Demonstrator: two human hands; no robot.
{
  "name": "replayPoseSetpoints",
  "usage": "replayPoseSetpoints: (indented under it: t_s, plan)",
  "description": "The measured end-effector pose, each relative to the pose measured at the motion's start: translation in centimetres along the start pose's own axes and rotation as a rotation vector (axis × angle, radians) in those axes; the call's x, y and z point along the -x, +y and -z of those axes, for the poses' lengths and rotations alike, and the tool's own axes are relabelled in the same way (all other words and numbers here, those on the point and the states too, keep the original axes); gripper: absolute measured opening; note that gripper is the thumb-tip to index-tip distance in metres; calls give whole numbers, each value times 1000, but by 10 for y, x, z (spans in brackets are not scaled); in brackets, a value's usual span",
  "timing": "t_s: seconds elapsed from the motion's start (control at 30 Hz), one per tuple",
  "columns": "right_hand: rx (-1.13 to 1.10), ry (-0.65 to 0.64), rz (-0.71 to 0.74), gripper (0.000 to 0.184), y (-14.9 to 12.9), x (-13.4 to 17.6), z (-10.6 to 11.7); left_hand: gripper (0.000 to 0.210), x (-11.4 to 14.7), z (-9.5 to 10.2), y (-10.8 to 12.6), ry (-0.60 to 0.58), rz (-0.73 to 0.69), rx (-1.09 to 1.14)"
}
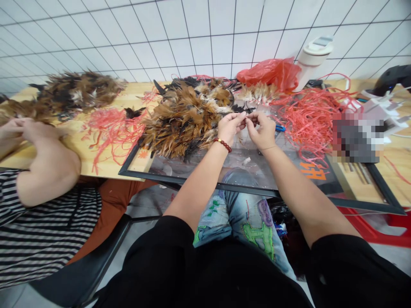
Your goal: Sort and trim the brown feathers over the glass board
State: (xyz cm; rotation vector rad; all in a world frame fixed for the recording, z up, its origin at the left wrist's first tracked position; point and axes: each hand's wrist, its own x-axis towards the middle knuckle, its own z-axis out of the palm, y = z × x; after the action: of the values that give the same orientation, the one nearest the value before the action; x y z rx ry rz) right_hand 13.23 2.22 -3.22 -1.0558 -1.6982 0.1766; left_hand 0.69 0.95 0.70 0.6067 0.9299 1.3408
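My left hand (230, 125) and my right hand (263, 130) meet over a glass sheet (205, 164) with a black frame. Both pinch a small bundle of feathers (248, 116) between the fingertips; what exactly lies in the fingers is too small to tell. A red bead bracelet (222, 144) circles my left wrist. Just left of my hands lies a big heap of brown and black feathers (184, 117). Loose red plastic string (308, 115) is piled to the right of my right hand.
A co-worker in a striped top sits at the left, hands (19, 128) on the wooden table (102, 164) by another feather pile (73, 92). More red string (111, 130), a red plastic bag (271, 72), a white bottle (313, 57) and a tiled wall behind.
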Motion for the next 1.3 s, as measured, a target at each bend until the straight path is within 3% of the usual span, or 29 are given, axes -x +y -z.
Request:
replayPoseSetpoints:
  t_s: [0.27, 0.43, 0.7, 0.77, 0.93, 1.03, 1.3]
  plan:
    - [-412, 51, -200, 45, 17, -1, -15, 18, -1, 1, 1, -7, -15, 7]
    - [-388, 56, -227, 40, 18, 0, -16, 20, -9, 5, -5, -19, -82, -59]
    - [-110, 40, -70, 20, 4, -1, -6, 25, -18, 7, -11, -28, -546, -387]
    - [-68, 27, -44, 17, 2, 0, -4, 24, -17, 7, -10, -4, -528, -367]
    - [-25, 41, -19, 7, -2, 1, -3, 24, -17, 10, -3, 134, -228, -144]
    - [-23, 54, -15, 6, -3, 1, -5, 24, -16, 12, 0, 172, -126, -53]
    - [-40, 214, -138, 11, 2, -3, -9, 23, -11, -1, -9, 115, -274, -112]
